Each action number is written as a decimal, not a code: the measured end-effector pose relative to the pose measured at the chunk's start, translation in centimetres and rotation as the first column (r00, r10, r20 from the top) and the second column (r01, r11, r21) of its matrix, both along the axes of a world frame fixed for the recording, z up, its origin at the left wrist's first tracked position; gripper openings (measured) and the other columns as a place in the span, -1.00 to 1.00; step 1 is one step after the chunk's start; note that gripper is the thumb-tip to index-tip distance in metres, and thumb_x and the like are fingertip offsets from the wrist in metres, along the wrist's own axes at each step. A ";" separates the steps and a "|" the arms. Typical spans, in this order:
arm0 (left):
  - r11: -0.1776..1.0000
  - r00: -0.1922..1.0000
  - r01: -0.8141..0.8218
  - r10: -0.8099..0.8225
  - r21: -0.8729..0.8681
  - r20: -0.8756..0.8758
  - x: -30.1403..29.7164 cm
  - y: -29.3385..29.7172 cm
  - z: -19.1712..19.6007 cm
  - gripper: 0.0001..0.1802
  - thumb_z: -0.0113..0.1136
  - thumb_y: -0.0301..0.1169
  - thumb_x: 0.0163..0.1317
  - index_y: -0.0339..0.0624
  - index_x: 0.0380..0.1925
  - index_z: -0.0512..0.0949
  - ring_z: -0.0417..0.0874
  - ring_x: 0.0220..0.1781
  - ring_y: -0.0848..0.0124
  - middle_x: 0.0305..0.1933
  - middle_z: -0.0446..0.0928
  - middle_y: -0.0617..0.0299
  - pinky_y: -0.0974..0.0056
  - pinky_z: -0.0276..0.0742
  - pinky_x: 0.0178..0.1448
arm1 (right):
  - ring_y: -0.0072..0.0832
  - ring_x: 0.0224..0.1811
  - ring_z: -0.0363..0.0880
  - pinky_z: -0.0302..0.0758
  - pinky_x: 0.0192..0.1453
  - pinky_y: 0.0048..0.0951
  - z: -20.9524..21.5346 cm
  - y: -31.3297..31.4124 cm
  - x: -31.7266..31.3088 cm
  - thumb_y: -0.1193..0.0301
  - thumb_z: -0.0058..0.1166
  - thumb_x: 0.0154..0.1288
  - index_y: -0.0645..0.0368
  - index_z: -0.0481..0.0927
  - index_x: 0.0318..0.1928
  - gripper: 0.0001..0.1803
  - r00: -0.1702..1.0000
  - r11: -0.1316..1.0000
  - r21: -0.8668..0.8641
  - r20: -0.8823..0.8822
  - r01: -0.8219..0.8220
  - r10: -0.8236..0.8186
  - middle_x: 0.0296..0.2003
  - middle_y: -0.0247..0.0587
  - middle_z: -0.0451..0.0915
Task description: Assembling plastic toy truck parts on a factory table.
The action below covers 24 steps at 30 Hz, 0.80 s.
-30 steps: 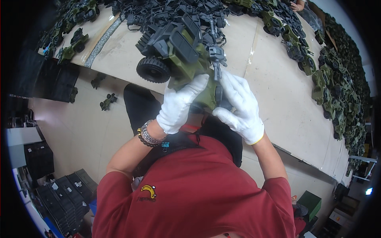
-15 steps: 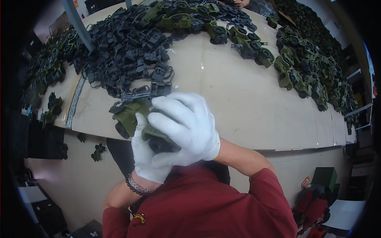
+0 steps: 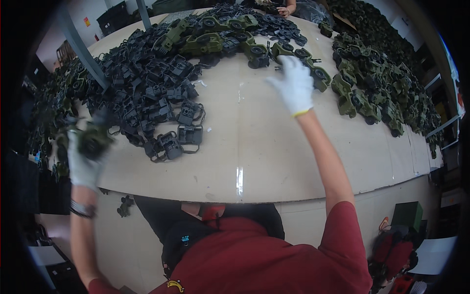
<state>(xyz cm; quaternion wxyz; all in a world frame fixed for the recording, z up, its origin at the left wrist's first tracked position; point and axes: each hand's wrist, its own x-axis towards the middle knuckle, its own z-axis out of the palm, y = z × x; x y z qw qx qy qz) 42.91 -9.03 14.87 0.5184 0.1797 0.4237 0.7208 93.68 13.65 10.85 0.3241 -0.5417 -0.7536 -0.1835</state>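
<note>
My left hand (image 3: 84, 164), in a white glove, is at the far left with a dark green toy vehicle (image 3: 94, 142) in its grip. Hand and vehicle are both smeared by motion, next to the green vehicles heaped at the left table edge. Out over the table, my gloved right hand (image 3: 296, 88) has its fingers spread and nothing in them. It is just in front of a row of green toy vehicles (image 3: 288, 50) with black wheels. Whether its fingertips touch one cannot be made out.
A large heap of dark grey plastic parts with straps (image 3: 161, 83) covers the left middle of the table (image 3: 274, 161). More green vehicles (image 3: 377, 93) are piled along the right. A grey metal post (image 3: 85, 54) rises at the left. Across the table another person's hand (image 3: 284, 12) shows.
Both hands were together at the near table edge around the vehicle. The left has carried it to the left; the right has let go and moved out toward the vehicle row.
</note>
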 end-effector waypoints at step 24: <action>0.943 0.788 0.324 -0.309 -0.069 -0.533 16.6 -0.2 -3.4 -0.46 0.10 -0.08 0.47 -0.31 0.21 0.43 0.58 0.23 0.27 0.15 0.53 0.10 0.17 0.52 0.20 | -0.43 -0.22 0.45 0.43 -0.11 -0.40 1.1 -3.2 8.3 0.29 0.40 0.08 0.20 0.45 -0.37 -0.64 0.672 0.704 -0.388 -0.721 -0.595 0.170 -0.24 -0.28 0.48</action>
